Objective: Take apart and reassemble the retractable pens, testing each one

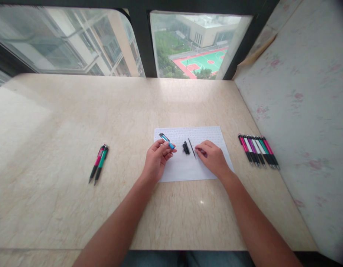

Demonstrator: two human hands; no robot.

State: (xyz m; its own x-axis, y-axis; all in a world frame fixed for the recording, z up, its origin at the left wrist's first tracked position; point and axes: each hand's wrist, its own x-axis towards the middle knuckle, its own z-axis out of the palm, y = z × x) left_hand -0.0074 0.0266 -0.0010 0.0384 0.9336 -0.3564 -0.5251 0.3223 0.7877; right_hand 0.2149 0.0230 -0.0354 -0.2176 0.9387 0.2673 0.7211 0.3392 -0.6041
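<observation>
A white sheet of paper (pixel 188 167) lies on the marble table (pixel 62 185) in front of me. My left hand (pixel 157 159) is closed round a blue pen barrel (pixel 166 140), holding it tilted above the paper's left part. Small black pen parts (pixel 186 148) and a thin dark refill (pixel 192 148) lie on the paper between my hands. My right hand (pixel 212 155) rests on the paper with fingers curled, fingertips pinched close to the lower end of the refill. Whether it grips anything is hidden.
Two whole pens (pixel 99 163), one pink and one green, lie to the left. A row of several pens (pixel 257 150) lies to the right near the flowered wall (pixel 299 111). A window (pixel 188 44) runs along the table's far edge.
</observation>
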